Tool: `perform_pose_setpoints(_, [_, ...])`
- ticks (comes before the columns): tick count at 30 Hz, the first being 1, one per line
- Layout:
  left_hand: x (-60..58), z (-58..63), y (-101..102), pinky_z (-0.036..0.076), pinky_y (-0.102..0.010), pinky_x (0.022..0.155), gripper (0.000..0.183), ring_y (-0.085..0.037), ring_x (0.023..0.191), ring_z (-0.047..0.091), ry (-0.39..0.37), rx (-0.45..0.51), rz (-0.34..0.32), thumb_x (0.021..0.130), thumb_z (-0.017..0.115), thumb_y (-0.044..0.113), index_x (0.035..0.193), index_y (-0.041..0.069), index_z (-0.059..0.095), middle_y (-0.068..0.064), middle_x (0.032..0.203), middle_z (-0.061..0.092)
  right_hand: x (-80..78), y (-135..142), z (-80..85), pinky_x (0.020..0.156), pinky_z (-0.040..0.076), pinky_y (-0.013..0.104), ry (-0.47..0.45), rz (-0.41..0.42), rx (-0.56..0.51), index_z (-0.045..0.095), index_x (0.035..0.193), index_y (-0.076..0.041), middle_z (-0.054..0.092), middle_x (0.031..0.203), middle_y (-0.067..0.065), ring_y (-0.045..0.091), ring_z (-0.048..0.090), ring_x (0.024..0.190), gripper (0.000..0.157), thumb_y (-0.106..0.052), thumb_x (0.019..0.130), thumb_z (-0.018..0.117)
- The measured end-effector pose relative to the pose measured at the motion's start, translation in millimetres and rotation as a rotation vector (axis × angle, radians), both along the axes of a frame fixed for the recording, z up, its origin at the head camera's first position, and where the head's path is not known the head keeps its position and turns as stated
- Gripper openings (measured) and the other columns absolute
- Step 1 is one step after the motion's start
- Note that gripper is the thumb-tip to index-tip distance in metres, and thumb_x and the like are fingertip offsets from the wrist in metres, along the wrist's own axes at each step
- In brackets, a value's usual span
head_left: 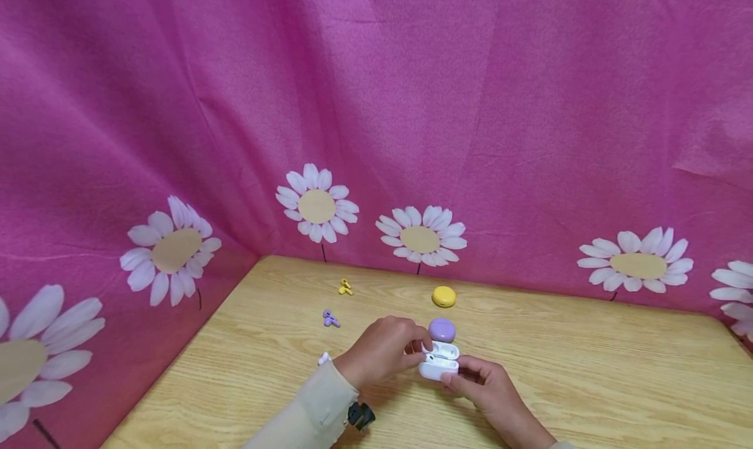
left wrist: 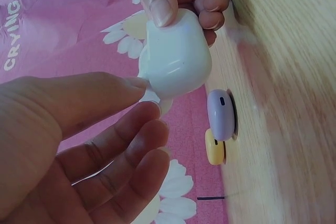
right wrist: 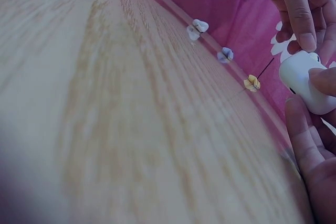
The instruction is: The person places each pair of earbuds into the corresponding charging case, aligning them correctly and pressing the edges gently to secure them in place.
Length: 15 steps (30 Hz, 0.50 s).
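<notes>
My right hand [head_left: 491, 387] grips a white earbud case [head_left: 438, 370] above the table, its lid [head_left: 445, 351] raised. A white earbud [head_left: 431, 357] with a dark spot shows at the case's mouth. My left hand [head_left: 385, 351] reaches over from the left and pinches at this earbud with thumb and fingertips, which partly hide it. In the left wrist view the case [left wrist: 178, 56] turns its smooth back to the camera. Another white earbud [head_left: 324, 357] lies on the table, half covered by the left sleeve [head_left: 320, 397].
Behind the white case stand a closed purple case [head_left: 442, 330] and a closed yellow case [head_left: 444, 297]. Purple earbuds [head_left: 331, 319] and yellow earbuds [head_left: 345, 287] lie farther left on the wooden table [head_left: 588, 370]. A pink flowered cloth [head_left: 529, 142] hangs along the back and left edges.
</notes>
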<state>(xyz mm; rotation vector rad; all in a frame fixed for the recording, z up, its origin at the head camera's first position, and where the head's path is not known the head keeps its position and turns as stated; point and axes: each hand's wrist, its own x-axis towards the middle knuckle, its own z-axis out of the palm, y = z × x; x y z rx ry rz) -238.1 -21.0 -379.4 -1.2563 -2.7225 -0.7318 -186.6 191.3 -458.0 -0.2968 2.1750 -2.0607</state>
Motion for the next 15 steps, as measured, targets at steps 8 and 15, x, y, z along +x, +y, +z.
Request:
perform_pose_setpoints(8, [-0.1,0.6,-0.8,0.044,-0.013,0.065,0.01,-0.002,0.072,0.057,0.007,-0.015,0.04,0.085,0.075,0.016,0.095,0.017,0.074,0.014,0.079,0.063,0.2,-0.6,-0.1,0.078,0.055,0.03,0.008,0.004,-0.02,0.058,0.114,0.014,0.066,0.097,0.011,0.012,0.064,0.086,0.034,-0.008,0.09,0.067])
perform_pose_setpoints(15, [-2.9,2.9,-4.5,0.043,-0.015,0.062,0.008,-0.002,0.07,0.056,0.001,-0.022,0.067,0.086,0.073,0.015,0.094,0.019,0.073,0.015,0.074,0.059,-0.1,-0.4,0.6,0.078,0.055,0.03,0.002,-0.004,-0.02,0.058,0.116,0.014,0.065,0.098,0.011,0.012,0.064,0.086,0.036,-0.009,0.09,0.067])
